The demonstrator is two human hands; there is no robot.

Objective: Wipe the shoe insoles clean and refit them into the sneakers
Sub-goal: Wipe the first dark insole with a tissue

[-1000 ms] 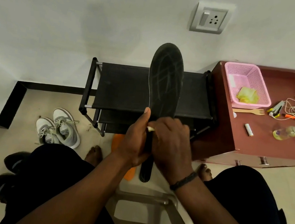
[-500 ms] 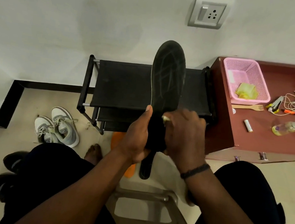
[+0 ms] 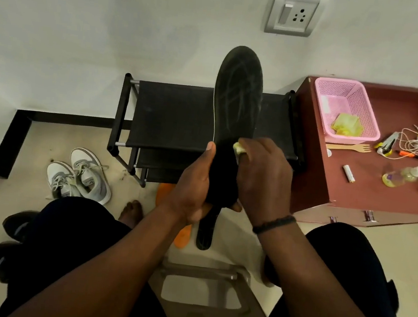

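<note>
Now higher, right hand (image 3: 263,175), wipe (image 3: 239,148), insole (image 3: 238,96)

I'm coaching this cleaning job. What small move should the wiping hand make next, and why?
Probably slide the right hand with its yellowish wipe up toward the toe. The left hand grips the black insole upright, and the wipe sits only at mid-length, with streaks showing on the toe half above.

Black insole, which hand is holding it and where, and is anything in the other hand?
The left hand grips the black insole around its lower half. The right hand pinches a small pale wipe against it.
</note>
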